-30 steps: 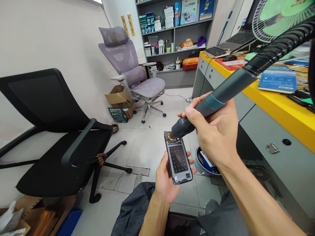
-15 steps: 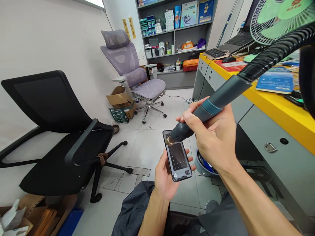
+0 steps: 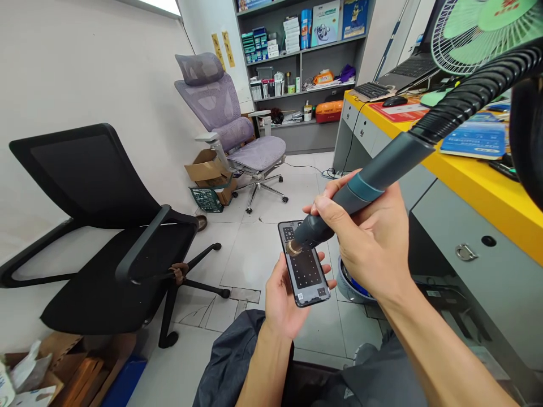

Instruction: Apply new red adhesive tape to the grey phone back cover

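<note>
My left hand (image 3: 283, 302) is curled under and around a phone screen (image 3: 311, 293), its dark back dotted with white, held tilted above my lap. One finger side shows past its right edge. My right hand (image 3: 371, 237) grips the dark grey handle of a hot air gun (image 3: 360, 186), which has a teal ring and a ribbed black hose (image 3: 475, 99). Its brass-coloured nozzle (image 3: 292, 247) points down at the upper part of the panel. Whether the nozzle touches the surface I cannot tell.
A yellow-topped desk (image 3: 500, 195) on the right carries a green fan (image 3: 487, 34), a laptop and a blue booklet (image 3: 475, 138). Under it stands a bucket (image 3: 350, 288). A black chair (image 3: 106, 282) is at left, a grey-purple chair (image 3: 250, 152) farther back, before shelves (image 3: 305, 51).
The nozzle now lies a little farther down the phone screen, leaving more of its top end in view. My left hand has raised the screen slightly.
</note>
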